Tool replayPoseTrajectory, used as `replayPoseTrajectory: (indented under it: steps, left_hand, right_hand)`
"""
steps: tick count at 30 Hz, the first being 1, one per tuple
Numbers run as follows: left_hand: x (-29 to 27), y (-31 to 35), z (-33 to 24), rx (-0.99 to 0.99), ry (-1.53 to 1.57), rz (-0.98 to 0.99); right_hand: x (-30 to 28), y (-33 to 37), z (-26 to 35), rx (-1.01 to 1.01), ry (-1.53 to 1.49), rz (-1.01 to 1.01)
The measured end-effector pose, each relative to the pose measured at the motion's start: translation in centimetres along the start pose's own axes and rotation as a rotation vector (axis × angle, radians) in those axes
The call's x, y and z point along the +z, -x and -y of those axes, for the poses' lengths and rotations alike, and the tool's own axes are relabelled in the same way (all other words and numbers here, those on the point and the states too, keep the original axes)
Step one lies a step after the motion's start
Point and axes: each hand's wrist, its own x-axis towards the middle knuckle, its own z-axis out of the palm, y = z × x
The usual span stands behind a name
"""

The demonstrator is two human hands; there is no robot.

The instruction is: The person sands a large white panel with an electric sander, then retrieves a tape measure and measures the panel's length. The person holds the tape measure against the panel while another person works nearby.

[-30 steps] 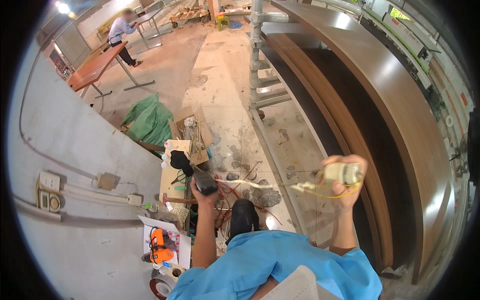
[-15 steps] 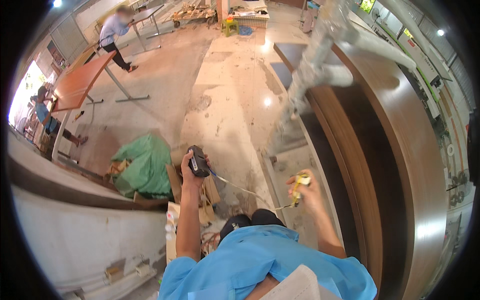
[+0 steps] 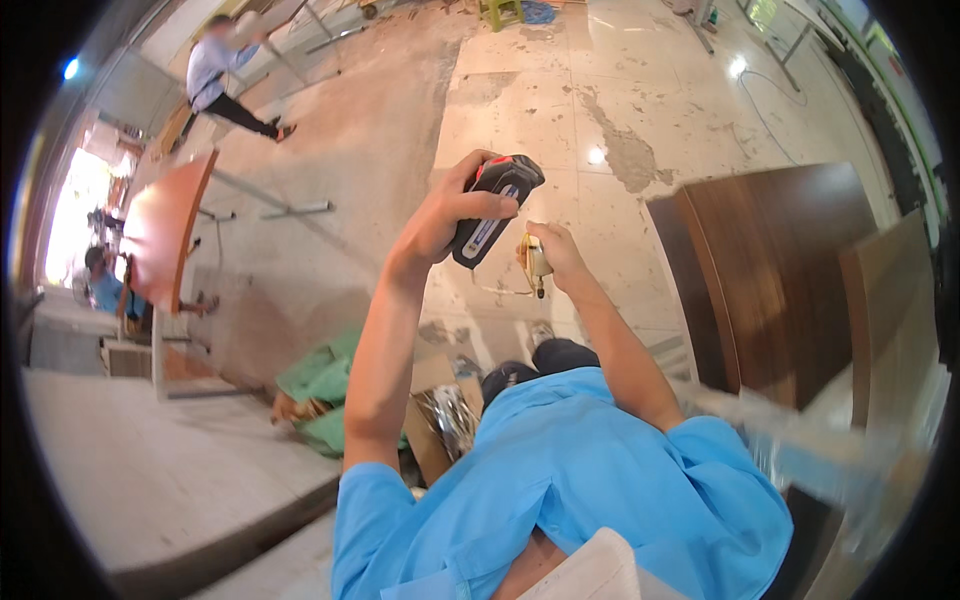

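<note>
My left hand (image 3: 437,222) is closed around a black battery pack (image 3: 487,228) with a red patch and a pale label, raised in front of me. Close to its right, my right hand (image 3: 562,258) grips a small yellow and silvery device (image 3: 539,260) with a dark tip pointing down; its exact kind I cannot make out. A thin pale cord (image 3: 503,291) hangs from the pack and runs toward the device. The pack and the device are apart, with a narrow gap between them.
Dark brown wood panels (image 3: 770,270) stand at my right, partly behind plastic wrap (image 3: 820,445). A green sack (image 3: 325,385) and an open cardboard box (image 3: 432,375) lie by my left arm. Farther left are an orange-brown tabletop (image 3: 168,235) and two people.
Both hands have risen and come closer together, still holding the battery pack and the device. My view has shifted, and the wrapped piece at the right now appears lower.
</note>
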Motion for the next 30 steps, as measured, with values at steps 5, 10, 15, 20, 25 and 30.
replayPoseTrajectory:
  steps: [5,10,15,20,25,30]
  left_hand:
    - [-8.3,-14.8,-2.9,-0.011,-0.101,0.040]
    - [-14.5,-28.2,-0.2,-0.109,-0.262,0.191]
    - [-16.3,-42.3,2.9,-0.140,-0.462,0.586]
    - [-17.8,-56.4,4.1,-0.176,-0.084,0.811]
    - [-18.9,-73.7,6.6,-0.384,0.539,0.833]
    - [-21.8,-91.1,7.0,-0.362,0.933,0.612]
  right_hand:
    - [1.2,-15.0,8.1,0.197,-0.664,0.057]
    - [1.4,-27.9,13.9,0.320,-0.813,0.129]
    - [-2.5,-39.7,21.3,0.042,-1.035,0.633]
    - [-9.7,-45.7,27.5,-0.322,-1.113,0.163]
    - [-17.5,-54.8,34.4,-0.652,-1.070,-0.019]
    - [-24.4,-65.2,46.0,-0.736,-0.717,-0.128]
